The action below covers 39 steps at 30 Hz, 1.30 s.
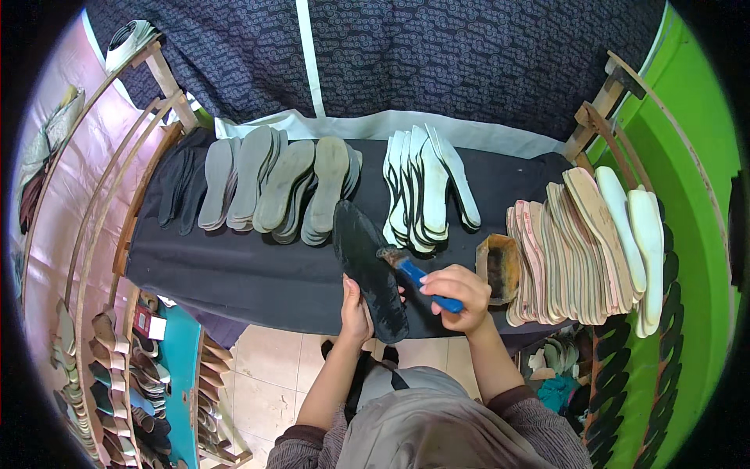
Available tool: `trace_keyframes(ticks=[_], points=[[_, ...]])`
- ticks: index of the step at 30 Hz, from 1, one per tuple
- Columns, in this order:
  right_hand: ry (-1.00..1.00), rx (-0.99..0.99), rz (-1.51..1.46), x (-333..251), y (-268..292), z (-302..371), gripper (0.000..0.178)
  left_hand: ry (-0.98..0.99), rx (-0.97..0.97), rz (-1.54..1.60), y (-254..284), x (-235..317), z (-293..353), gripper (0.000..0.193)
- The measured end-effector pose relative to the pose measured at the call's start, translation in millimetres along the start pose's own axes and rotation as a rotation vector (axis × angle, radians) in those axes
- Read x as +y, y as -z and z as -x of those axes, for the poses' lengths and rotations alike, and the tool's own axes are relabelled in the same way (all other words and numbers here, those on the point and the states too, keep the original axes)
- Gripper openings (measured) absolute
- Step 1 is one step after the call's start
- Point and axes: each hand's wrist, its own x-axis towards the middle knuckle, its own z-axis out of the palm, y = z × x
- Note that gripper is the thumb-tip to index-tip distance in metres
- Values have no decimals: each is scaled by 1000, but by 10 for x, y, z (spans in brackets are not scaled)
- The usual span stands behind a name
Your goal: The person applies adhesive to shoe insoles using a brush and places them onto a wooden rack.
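A black shoe insole (366, 266) is held tilted over the table's front edge, its surface partly shiny. My left hand (356, 311) grips it from beneath near its lower end, thumb on the near side and fingertips showing at the far side. In my right hand (462, 297) is a brush with a blue handle (416, 275). Its bristles touch the insole's right edge around the middle. Just right of that hand stands an open, stained box-shaped container (498, 270), brownish and dark inside.
Grey insoles (269, 184) lie in overlapping stacks at the back left, white ones (426, 187) at back centre. Tan and pink insoles (566, 250) fill the right end. A dark cloth covers the table (234, 266). Wooden racks (109, 367) with soles stand at left, more (613, 375) at lower right.
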Motion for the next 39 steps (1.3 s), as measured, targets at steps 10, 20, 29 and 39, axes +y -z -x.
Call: trace_keyframes(ticks=[10, 20, 29, 39], points=[[15, -168, -165, -132, -204, 248, 16, 37, 69, 0, 42, -16, -37, 66], [-29, -314, -261, -272, -188, 326, 37, 36, 151, 56, -44, 6, -6, 65], [18, -128, -142, -269, -319, 328, 21, 38, 171, 99, -42, -6, -17, 69], [-168, -322, -365, -198, -4, 398, 24, 43, 169, 73, -57, 11, -9, 71]])
